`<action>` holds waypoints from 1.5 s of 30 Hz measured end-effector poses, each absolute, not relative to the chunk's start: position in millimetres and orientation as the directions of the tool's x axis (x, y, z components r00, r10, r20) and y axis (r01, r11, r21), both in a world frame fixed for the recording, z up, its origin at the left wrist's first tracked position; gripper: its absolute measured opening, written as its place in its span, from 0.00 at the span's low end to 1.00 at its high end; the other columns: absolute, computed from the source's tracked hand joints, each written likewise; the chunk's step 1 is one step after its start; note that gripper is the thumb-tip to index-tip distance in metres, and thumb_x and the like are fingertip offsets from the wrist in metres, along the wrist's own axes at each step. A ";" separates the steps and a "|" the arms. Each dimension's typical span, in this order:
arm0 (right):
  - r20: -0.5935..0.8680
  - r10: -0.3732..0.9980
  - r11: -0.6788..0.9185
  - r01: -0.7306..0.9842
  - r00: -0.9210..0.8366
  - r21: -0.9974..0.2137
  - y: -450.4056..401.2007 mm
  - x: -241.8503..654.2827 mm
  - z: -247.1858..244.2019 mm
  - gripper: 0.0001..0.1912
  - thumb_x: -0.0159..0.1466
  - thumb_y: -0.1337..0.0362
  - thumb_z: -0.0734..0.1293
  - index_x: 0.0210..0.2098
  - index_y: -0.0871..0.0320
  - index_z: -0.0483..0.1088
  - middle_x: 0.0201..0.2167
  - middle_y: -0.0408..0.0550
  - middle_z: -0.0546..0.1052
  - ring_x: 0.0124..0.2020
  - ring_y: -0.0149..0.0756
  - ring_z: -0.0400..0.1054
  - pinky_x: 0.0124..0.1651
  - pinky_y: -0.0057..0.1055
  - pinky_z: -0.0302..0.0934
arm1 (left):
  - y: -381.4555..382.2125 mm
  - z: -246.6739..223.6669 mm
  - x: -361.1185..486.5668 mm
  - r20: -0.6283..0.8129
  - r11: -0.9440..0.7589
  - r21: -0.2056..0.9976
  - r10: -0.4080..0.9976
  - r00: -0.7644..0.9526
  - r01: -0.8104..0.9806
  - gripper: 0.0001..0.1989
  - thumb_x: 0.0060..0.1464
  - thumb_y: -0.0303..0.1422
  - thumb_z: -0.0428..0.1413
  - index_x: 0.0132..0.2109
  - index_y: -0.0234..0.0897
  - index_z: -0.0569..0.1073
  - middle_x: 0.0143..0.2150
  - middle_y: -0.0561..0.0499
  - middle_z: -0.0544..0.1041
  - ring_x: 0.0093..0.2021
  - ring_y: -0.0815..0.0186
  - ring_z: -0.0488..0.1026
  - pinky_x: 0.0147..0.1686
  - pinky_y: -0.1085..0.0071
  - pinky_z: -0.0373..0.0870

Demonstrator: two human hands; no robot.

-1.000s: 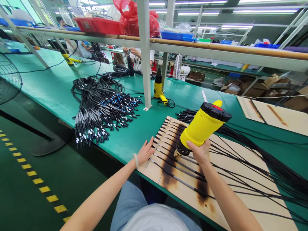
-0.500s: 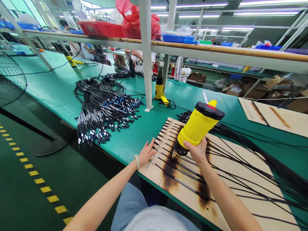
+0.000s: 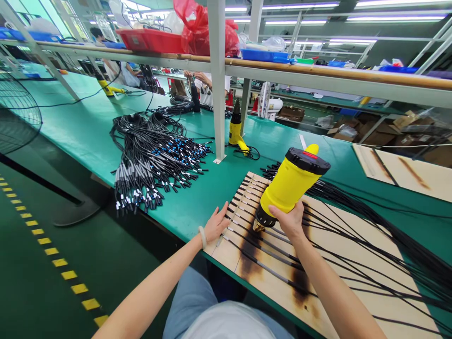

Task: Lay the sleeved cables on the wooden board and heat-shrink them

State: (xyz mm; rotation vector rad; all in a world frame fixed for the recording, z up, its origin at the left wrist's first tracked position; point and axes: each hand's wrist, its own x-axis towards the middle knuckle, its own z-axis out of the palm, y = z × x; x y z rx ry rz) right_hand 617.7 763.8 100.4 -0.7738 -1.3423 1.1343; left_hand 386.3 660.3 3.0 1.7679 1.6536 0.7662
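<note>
My right hand (image 3: 290,220) is closed around a yellow heat gun (image 3: 291,181) with a black end cap. Its metal nozzle (image 3: 258,226) points down at the black cables (image 3: 273,252) laid side by side across a wooden board (image 3: 226,256). Dark scorch marks run across the board under the cables. Flat on the board's left edge, fingers stretched out, my left hand (image 3: 216,226) rests beside the cable ends (image 3: 236,210). Whether its fingertips press on a cable end I cannot tell.
A large bundle of black cables (image 3: 151,155) lies left on the green table (image 3: 187,207). A second yellow heat gun (image 3: 235,129) stands by the white post (image 3: 218,84). More cables (image 3: 399,235) trail right. A fan (image 3: 264,101) and a co-worker's hands (image 3: 201,79) are beyond.
Almost nothing differs. The whole view has shifted very slightly, while both hands and the heat gun keep their places over the board.
</note>
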 end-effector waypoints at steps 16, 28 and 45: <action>0.324 0.938 0.300 -0.180 -0.123 -0.937 763.2 619.3 95.4 0.30 0.39 0.59 0.79 0.40 0.57 0.68 0.38 0.51 0.78 0.35 0.42 0.74 0.42 0.41 0.71 | 659.1 4.6 387.3 0.032 -0.068 0.752 0.997 0.067 0.656 0.36 0.61 0.49 0.33 0.70 0.37 0.37 0.71 0.48 0.43 0.70 0.62 0.43 0.69 0.57 0.32; 0.346 0.930 0.333 -0.116 -0.120 -0.936 754.0 617.0 101.3 0.30 0.38 0.57 0.79 0.39 0.57 0.68 0.34 0.50 0.78 0.34 0.43 0.74 0.40 0.42 0.71 | 659.1 4.4 388.0 0.030 -0.061 0.754 0.998 0.057 0.654 0.36 0.61 0.50 0.34 0.70 0.38 0.38 0.71 0.49 0.45 0.70 0.62 0.44 0.69 0.55 0.33; 0.356 0.931 0.345 -0.118 -0.082 -0.931 757.5 622.5 97.7 0.33 0.38 0.58 0.79 0.41 0.56 0.67 0.36 0.50 0.78 0.35 0.43 0.74 0.41 0.43 0.71 | 659.7 4.2 387.7 0.044 -0.066 0.750 0.998 0.050 0.659 0.36 0.62 0.49 0.35 0.70 0.37 0.37 0.71 0.48 0.46 0.70 0.59 0.46 0.69 0.54 0.34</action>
